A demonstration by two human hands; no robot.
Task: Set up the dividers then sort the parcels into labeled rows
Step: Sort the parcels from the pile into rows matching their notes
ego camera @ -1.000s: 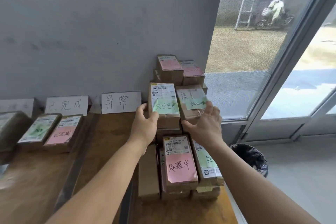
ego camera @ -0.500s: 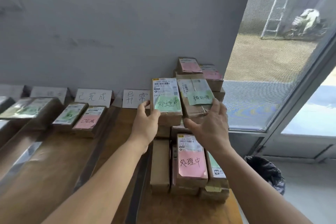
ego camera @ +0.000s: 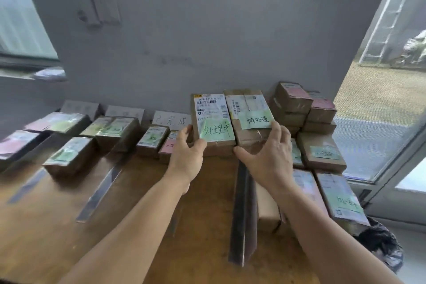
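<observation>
Seen from the head camera, both hands are holding two parcels up side by side above the table (ego camera: pixel 69 226). The left hand (ego camera: pixel 185 157) is gripping the left parcel (ego camera: pixel 213 120), thumb curled over its lower left corner and the fingers hidden behind it. The right hand (ego camera: pixel 268 157) is clasping the right parcel (ego camera: pixel 250 115), its fingers (ego camera: pixel 280 132) wrapping the right edge beside the green note (ego camera: pixel 255 120) and the thumb pressing under the bottom edge. Just left of the left hand's fingers, sorted parcels are sitting in rows before the white row label (ego camera: pixel 171 120). Below the right hand's thumb a dark divider (ego camera: pixel 243 214) is running toward the viewer. To the right of the right hand's fingers an unsorted stack (ego camera: pixel 299 108) is waiting.

These cardboard boxes are probably light and stiff, though the taped faces are looking slick. Holding by opposite edges, not by the loose notes, seems safest.
</observation>
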